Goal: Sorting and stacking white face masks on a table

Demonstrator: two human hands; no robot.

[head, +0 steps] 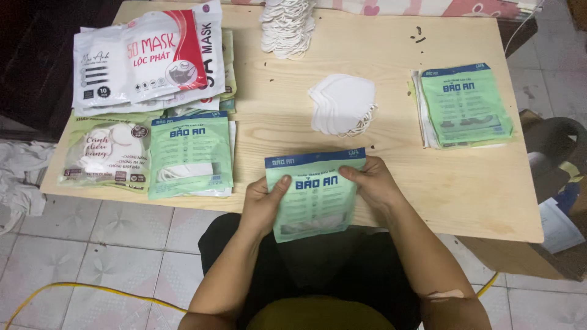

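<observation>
Flat green plastic pouch (315,194) sits at the pale wooden table's (391,73) near edge, white folded masks (342,105) behind it, green pouch stack (465,105) far right.

A low table (465,183) of pale wood is seen over a floor (110,244) of light patterned tiles. A yellow cable (79,287) is laid on the floor at seven o'clock. Crumpled white cloth (18,177) is found at nine o'clock. The light is dim.

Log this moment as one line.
left hand: holds green pouch | right hand: same pouch | white masks: on table
</observation>
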